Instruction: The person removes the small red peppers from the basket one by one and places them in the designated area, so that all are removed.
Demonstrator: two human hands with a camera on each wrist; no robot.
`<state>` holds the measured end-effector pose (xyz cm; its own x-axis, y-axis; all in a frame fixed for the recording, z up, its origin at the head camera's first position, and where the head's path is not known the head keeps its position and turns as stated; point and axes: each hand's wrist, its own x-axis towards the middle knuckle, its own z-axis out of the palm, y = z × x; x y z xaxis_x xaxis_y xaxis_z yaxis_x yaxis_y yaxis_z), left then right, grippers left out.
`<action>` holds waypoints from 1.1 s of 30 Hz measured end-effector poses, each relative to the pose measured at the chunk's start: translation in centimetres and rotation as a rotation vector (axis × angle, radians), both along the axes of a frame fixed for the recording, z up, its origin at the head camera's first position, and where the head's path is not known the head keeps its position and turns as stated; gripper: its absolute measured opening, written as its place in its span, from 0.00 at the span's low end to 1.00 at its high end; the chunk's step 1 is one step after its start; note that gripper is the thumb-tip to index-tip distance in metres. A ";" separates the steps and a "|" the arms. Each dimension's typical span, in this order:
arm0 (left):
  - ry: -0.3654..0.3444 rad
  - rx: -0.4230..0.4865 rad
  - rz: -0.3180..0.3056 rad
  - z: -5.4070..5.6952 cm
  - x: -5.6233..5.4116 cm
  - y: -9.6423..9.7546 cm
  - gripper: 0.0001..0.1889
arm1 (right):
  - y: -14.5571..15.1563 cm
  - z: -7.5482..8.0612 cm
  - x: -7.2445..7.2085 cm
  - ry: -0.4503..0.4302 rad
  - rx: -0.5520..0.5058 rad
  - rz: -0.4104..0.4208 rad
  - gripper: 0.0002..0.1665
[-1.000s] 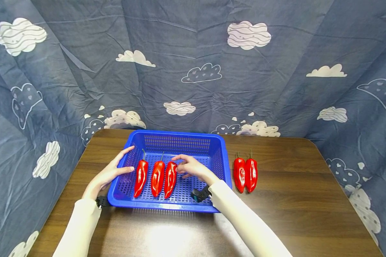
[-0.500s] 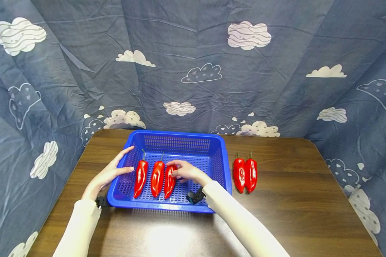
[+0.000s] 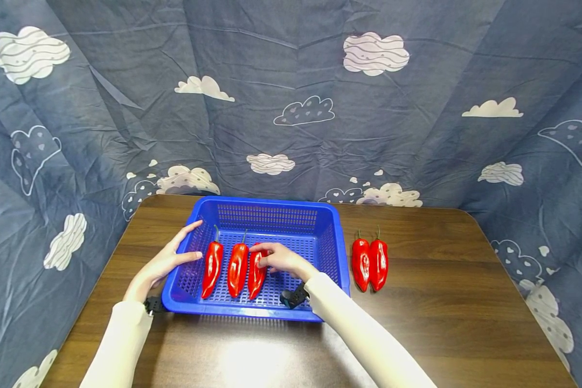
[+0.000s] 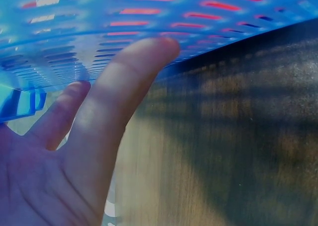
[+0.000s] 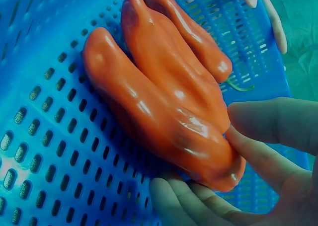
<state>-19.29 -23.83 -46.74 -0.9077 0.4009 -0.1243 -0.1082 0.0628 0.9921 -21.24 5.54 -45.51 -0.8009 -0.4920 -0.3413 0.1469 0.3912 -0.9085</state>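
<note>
In the head view, three long red peppers lie side by side in a blue plastic basket point(image 3: 271, 311). My right hand point(image 3: 282, 257) is at the rightmost pepper point(image 3: 257, 280), its fingers around the stem end. The right wrist view shows that pepper point(image 5: 144, 104) nearest, with thumb and fingers on either side of it. Beside it are the middle pepper point(image 3: 237, 269) and the left pepper point(image 3: 213, 269), stems pointing away from me. My left hand point(image 3: 165, 263) rests at the basket's left side, thumb and forefinger spread and straight; its other fingers are hidden in the head view.
Two more red peppers point(image 3: 370, 264) lie touching on the wooden table point(image 3: 431, 302), right of the basket. A dark blue cloth point(image 3: 300, 140) with white cloud prints hangs behind and at both sides.
My right hand has moved slightly left and closed around the stem end of the rightmost pepper, which has shifted only a little. The left hand and the basket have stayed put.
</note>
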 end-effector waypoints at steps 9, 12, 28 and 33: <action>0.001 0.008 0.005 -0.2 -0.1 0.0 0.40 | 0.0 -0.1 -0.2 0.004 -0.058 -0.045 0.30; -0.004 0.008 0.007 -0.2 -0.1 0.0 0.40 | 0.0 0.0 -0.3 0.003 -0.081 -0.058 0.30; -0.013 0.011 0.001 -0.1 0.0 -0.1 0.40 | 0.3 1.1 -0.4 0.059 -0.151 -0.095 0.23; -0.012 -0.007 0.006 -0.1 0.0 -0.1 0.40 | 0.6 1.3 -0.5 0.087 -0.199 -0.093 0.21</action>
<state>-19.29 -23.96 -46.87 -0.9085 0.3944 -0.1382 -0.1207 0.0689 0.9903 -21.76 6.15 -44.18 -0.8683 -0.4650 -0.1728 0.0920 0.1914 -0.9772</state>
